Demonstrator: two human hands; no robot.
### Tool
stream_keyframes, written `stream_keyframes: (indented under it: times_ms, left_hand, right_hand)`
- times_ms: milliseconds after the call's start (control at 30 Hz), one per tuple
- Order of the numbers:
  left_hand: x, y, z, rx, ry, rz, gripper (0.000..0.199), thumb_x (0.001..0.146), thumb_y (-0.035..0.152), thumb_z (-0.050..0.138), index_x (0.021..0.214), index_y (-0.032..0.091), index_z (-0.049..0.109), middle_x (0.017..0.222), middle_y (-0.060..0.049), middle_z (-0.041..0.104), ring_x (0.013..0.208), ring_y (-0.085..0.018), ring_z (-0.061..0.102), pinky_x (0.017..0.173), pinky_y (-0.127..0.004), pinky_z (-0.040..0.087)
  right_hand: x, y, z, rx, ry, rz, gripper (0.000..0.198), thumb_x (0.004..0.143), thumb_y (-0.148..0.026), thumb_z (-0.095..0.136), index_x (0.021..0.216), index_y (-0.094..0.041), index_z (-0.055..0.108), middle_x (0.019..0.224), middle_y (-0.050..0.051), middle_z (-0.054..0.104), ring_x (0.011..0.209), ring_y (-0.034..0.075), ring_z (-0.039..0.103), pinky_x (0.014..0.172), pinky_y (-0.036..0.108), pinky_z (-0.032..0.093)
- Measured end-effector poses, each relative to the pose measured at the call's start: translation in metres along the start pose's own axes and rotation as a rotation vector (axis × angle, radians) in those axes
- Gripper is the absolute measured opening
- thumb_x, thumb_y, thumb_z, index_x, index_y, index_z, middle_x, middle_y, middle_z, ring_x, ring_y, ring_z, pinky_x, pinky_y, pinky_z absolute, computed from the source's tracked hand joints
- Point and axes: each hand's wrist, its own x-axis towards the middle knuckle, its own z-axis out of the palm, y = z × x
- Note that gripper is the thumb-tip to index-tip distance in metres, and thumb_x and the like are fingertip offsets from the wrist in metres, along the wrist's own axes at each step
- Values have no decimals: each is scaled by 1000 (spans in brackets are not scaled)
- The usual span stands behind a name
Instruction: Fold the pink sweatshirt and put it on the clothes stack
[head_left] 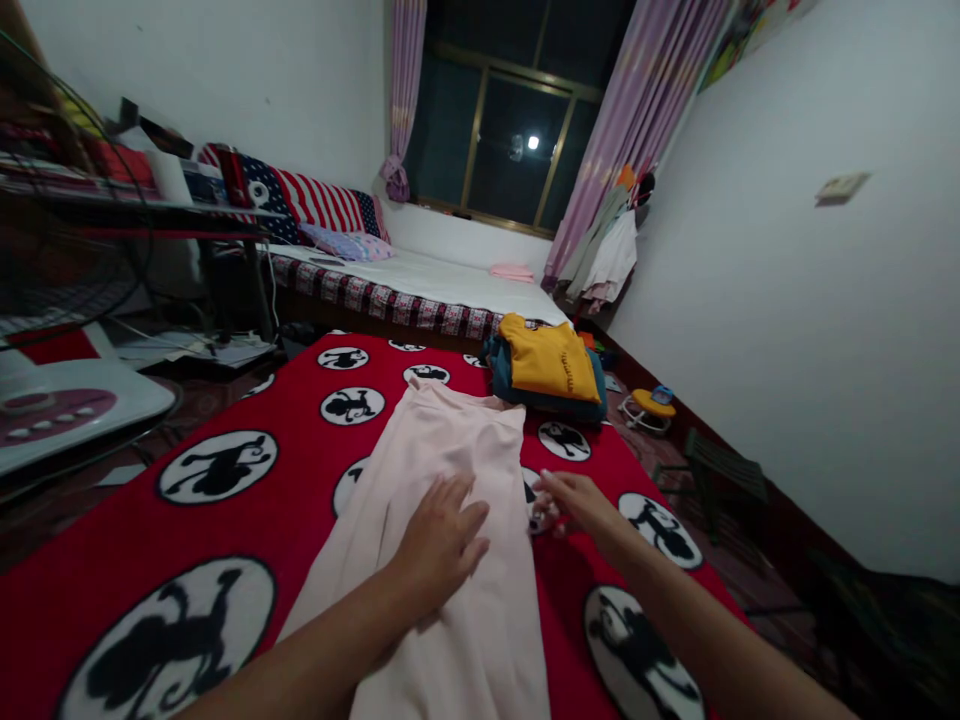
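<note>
A pale pink garment (450, 435) lies spread lengthwise on the red blanket (300, 540). It looks like wide trousers or a long skirt, with the waist end pointing away from me. My left hand (442, 540) rests on its middle, palm down, fingers loosely spread and gripping nothing. Just past the garment's right edge, my right hand (574, 505) hovers over the blanket. Its fingers are apart and slightly bent, and I see nothing held in them. Beyond the waist end sits a stack of folded clothes, a yellow top (551, 355) over a dark teal piece (544, 402).
A bed (442, 280) with a white sheet stands under the window. To the left is a cluttered desk (217, 215), with a white and pink appliance (67, 415) closer to me. Along the right wall are a small yellow stool (652, 402) and a dark folding stool (724, 465).
</note>
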Motion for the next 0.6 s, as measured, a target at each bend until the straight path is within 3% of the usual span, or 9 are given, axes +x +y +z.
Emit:
stream_keyframes:
  times_ms: [100, 200, 367, 467, 600]
  left_hand:
    - [-3, -1, 0, -26, 10, 11, 24, 81, 21, 61, 104, 20, 66, 138, -14, 49, 129, -31, 44, 113, -53, 28]
    - [-3, 0, -2, -97, 19, 6, 19, 83, 22, 59, 101, 20, 68, 136, -12, 52, 127, -30, 46, 111, -50, 33]
    - [2, -6, -7, -231, 81, -92, 35, 90, 32, 53, 122, 21, 61, 143, -12, 44, 130, -29, 43, 107, -47, 40]
    - [7, -17, -11, -240, 135, -132, 40, 90, 31, 52, 130, 24, 56, 148, -10, 39, 134, -29, 39, 109, -48, 37]
    - [10, -34, -14, -173, 113, -191, 43, 87, 34, 58, 128, 23, 57, 146, -11, 43, 135, -32, 37, 109, -52, 34]
  right_hand:
    - [60, -16, 0, 38, 236, -137, 24, 74, -38, 69, 77, -17, 57, 72, 3, 63, 52, 10, 56, 41, 18, 38]
    - [105, -23, 8, 12, 354, -197, 22, 73, -36, 66, 70, -15, 58, 62, 1, 59, 47, 8, 48, 39, 18, 30]
    - [147, -47, 14, -21, 357, -291, 19, 66, -29, 66, 59, -15, 56, 47, -3, 49, 46, 10, 43, 44, 22, 30]
    - [161, -65, 16, -26, 310, -403, 13, 66, -27, 63, 71, -15, 61, 59, -2, 58, 56, 11, 50, 53, 21, 38]
    - [177, -62, 29, -65, 286, -485, 28, 70, -25, 59, 95, -13, 63, 85, 3, 67, 73, 13, 58, 66, 22, 45]
